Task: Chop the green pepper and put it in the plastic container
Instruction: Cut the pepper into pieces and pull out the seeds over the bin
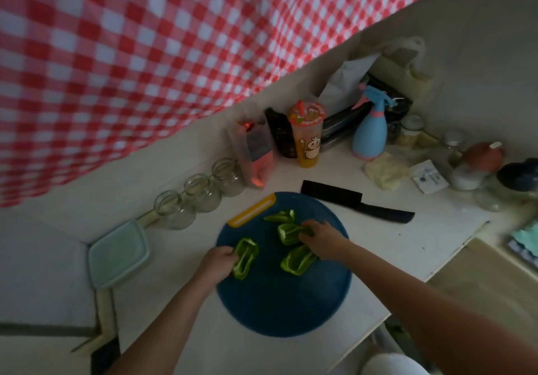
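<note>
Pepper (297, 259) lay in four large pieces on the blue chopping board (276, 310), so I judged the splitting done, with the fine chopping and the transfer left. The knife (355, 201) rested on the counter beyond the board, and the lidded plastic container (118, 253) sat just left of it. The left hand (218, 264) pinched the leftmost piece (246, 258); the right hand (320, 239) curled its fingers round the middle piece (288, 233)
</note>
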